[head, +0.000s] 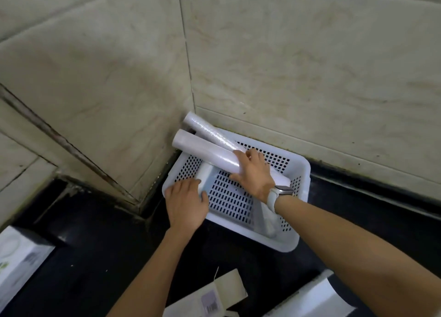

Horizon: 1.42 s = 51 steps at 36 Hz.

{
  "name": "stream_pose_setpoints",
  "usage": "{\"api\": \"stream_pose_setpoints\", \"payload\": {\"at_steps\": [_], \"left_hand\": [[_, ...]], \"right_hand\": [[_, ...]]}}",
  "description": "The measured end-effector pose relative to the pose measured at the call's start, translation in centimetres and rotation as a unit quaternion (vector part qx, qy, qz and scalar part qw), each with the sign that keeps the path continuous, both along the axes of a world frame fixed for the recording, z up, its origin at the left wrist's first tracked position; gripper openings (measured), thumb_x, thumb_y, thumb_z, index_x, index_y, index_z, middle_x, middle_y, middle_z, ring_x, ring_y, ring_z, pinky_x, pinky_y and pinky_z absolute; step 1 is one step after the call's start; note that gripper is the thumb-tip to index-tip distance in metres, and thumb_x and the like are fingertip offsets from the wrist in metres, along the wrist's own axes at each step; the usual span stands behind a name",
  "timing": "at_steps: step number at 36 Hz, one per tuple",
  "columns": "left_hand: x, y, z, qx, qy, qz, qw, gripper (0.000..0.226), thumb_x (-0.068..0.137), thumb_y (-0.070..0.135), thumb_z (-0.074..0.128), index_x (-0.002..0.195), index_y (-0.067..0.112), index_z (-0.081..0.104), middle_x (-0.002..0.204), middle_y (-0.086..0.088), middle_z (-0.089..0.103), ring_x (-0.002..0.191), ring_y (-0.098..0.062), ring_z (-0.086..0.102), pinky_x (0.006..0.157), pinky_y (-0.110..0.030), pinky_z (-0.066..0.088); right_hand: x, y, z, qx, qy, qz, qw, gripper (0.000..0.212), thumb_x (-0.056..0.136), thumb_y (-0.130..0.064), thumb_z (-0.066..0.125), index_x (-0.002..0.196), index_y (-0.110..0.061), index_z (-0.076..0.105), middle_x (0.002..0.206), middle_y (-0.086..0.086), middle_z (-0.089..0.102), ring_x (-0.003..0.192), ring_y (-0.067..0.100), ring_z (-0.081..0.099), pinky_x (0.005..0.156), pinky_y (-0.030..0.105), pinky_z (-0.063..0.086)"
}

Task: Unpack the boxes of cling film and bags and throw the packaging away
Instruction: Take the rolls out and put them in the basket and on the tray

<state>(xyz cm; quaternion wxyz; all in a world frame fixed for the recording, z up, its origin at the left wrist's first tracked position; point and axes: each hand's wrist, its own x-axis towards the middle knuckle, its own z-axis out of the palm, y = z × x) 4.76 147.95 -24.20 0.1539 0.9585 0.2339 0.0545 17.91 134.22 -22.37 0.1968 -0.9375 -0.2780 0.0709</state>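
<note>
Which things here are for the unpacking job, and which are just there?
For the job:
- two rolls leaning on the basket's corner
- white basket
- flat pack under the left hand
- right hand on the rolls
- opened boxes in front
- box at far left

Just there:
- wristwatch
- tiled wall
- dark counter

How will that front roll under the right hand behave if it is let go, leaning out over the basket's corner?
The front roll is a smooth cylinder propped on the white basket rim, so it will probably roll or slide. Its glossy wrap looks slippery. Beside the back roll, it may nudge that one. The right hand steadies it.
</note>
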Motion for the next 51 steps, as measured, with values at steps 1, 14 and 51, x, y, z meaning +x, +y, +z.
{"api": "stream_pose_setpoints", "payload": {"at_steps": [1, 14, 51], "left_hand": [[-0.1, -0.1, 0.0, 0.005, -0.007, -0.003, 1.000, 0.040, 0.087, 0.030, 0.049, 0.125, 0.017, 0.055, 0.126, -0.003, 0.061, 0.116, -0.020, 0.052, 0.099, -0.038, 0.032], [4.4, 1.5, 1.4, 0.134, 0.013, -0.180, 0.974, 0.068, 0.094, 0.030, 0.046, 0.149, 0.028, 0.004, 0.159, -0.007, -0.003, 0.146, -0.030, -0.008, 0.115, -0.057, 0.008], [-1.1, -3.1, -0.1, 0.010, -0.023, -0.041, 0.999, 0.041, 0.087, 0.026, 0.041, 0.119, 0.010, 0.061, 0.131, -0.011, 0.057, 0.122, -0.027, 0.050, 0.103, -0.047, 0.033]], "right_hand": [[-0.2, -0.1, -0.2, 0.007, -0.012, -0.006, 1.000, 0.061, 0.081, -0.038, 0.064, 0.132, -0.019, 0.037, 0.121, 0.013, 0.042, 0.110, 0.030, 0.038, 0.093, 0.046, 0.040], [-0.9, -3.2, 0.3, 0.069, 0.081, 0.029, 0.994, 0.062, 0.083, -0.023, 0.065, 0.136, -0.012, 0.035, 0.131, 0.010, 0.040, 0.121, 0.024, 0.039, 0.104, 0.032, 0.033], [-2.5, -6.0, -0.1, -0.409, -0.091, 0.429, 0.800, 0.062, 0.092, -0.018, 0.050, 0.145, -0.025, 0.019, 0.155, 0.002, 0.022, 0.140, 0.025, 0.022, 0.110, 0.041, 0.028]]}}
